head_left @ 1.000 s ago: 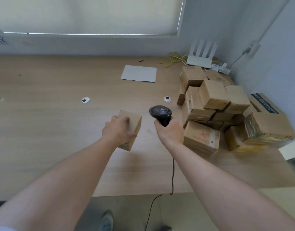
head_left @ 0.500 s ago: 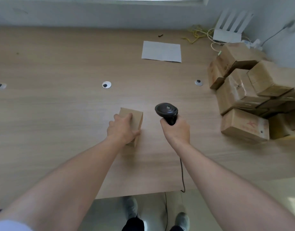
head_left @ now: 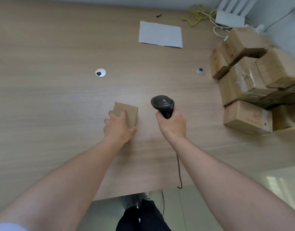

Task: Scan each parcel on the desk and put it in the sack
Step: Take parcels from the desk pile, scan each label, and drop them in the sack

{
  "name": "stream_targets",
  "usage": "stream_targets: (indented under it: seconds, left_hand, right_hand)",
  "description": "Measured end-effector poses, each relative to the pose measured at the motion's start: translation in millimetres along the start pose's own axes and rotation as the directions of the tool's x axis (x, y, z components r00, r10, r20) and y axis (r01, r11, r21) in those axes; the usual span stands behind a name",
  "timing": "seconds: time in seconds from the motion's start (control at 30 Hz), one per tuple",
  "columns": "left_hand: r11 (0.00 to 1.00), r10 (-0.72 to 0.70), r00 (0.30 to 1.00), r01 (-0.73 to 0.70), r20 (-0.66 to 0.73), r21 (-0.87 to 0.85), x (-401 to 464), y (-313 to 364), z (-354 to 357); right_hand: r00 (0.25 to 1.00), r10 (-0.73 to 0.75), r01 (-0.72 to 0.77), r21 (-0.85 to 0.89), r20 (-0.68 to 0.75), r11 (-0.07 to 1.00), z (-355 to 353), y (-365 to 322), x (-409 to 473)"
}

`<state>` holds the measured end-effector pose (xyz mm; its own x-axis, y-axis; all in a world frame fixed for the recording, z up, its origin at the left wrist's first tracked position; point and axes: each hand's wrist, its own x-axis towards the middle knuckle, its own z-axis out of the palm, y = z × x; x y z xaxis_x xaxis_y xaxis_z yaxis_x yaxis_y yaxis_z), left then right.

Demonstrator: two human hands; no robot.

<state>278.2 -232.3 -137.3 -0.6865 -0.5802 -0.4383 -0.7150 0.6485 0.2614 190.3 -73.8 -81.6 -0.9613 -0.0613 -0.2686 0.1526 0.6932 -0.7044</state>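
The left hand [head_left: 118, 129] grips a small brown parcel [head_left: 127, 113] that sits on the table [head_left: 43, 105], toward the middle of the near edge; its fingers [head_left: 122, 114] curl over the top and the thumb presses the right side. The right hand [head_left: 172, 125] is wrapped around the handle of a black barcode scanner [head_left: 162, 104], held upright just beside the parcel, with its cable [head_left: 178, 172] trailing off the near edge. The scanner's head does not seem to point at the parcel, so whether this one has been read cannot be told.

Judging from how things lie, most of the work is left. A heap of cardboard parcels [head_left: 248, 90] is piled against the right edge of the table, several stacked on each other, none of them in hand. The sack is nowhere in view, so how many parcels are already in it cannot be told. A white sheet of paper [head_left: 160, 35] lies near the far edge, and a white router [head_left: 230, 14] with yellow cables [head_left: 196, 15] sits at the far right corner.
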Motion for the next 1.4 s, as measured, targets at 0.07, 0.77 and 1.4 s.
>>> stream_targets:
  seconds: [0.07, 0.77, 1.4]
  left_hand:
    - [1.000, 0.003, 1.000, -0.003, 0.011, -0.001, 2, 3, 1]
    - [0.964, -0.144, 0.987, 0.123, -0.075, -0.235, 5, -65, -27]
    - [0.773, -0.129, 0.990, 0.137, 0.057, -0.619, 8, -120, -39]
  right_hand:
    - [1.000, 0.005, -0.005, 0.007, -0.003, 1.000, 1, -1, 2]
    - [0.975, -0.050, 0.037, 0.064, 0.217, 0.997, 45, -23, 29]
    - [0.962, -0.133, 0.147, -0.040, 0.238, 0.988, 49, -25, 14]
